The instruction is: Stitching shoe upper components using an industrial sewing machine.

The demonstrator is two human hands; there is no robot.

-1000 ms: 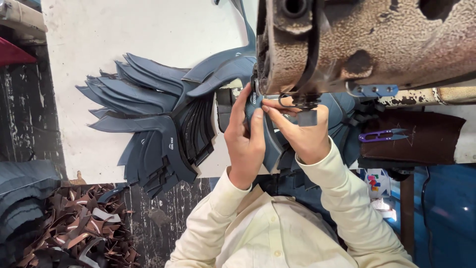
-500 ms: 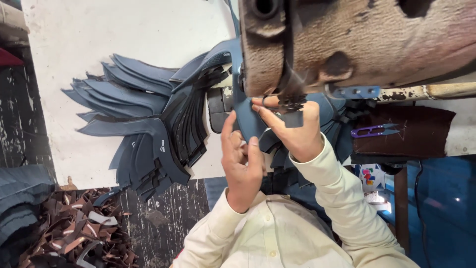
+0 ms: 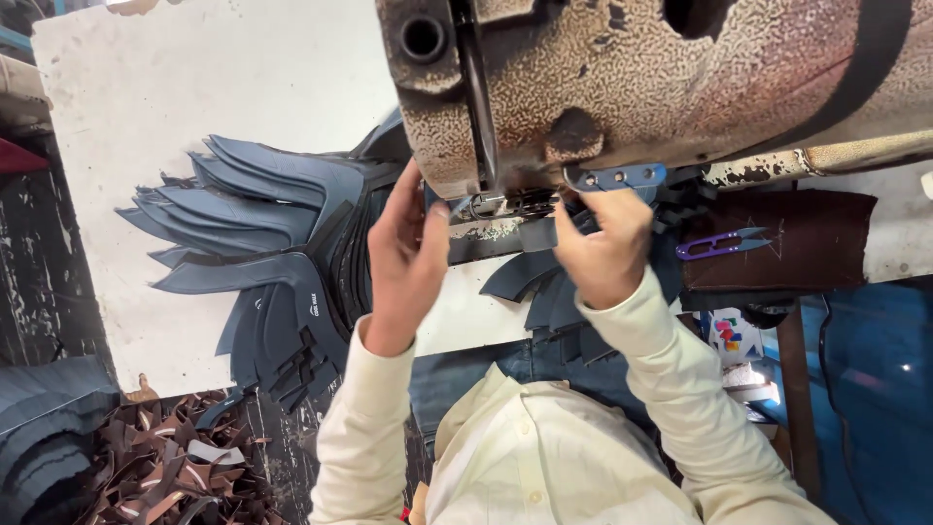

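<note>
A worn, rust-speckled sewing machine [image 3: 680, 78] fills the top of the view. My right hand [image 3: 603, 243] pinches a dark blue leather piece [image 3: 533, 236] just under the machine's foot. More dark blue pieces [image 3: 520, 282] hang below that hand. My left hand [image 3: 403, 258] is raised beside the needle area with its fingers apart and its fingertips close to the machine; nothing shows in it. Left of that hand, a fanned stack of dark blue leather cut pieces [image 3: 272, 243] lies on the white table [image 3: 175, 97].
Purple thread snips [image 3: 719, 243] rest on a dark brown pad [image 3: 816, 233] at the right. A heap of brown and grey leather scraps [image 3: 165, 467] lies on the floor at the lower left, beside a dark stack [image 3: 44, 418].
My hands have drawn apart: the left has come off the leather piece and lifted, while the right still holds the piece at the foot. The view has shifted nearer the machine.
</note>
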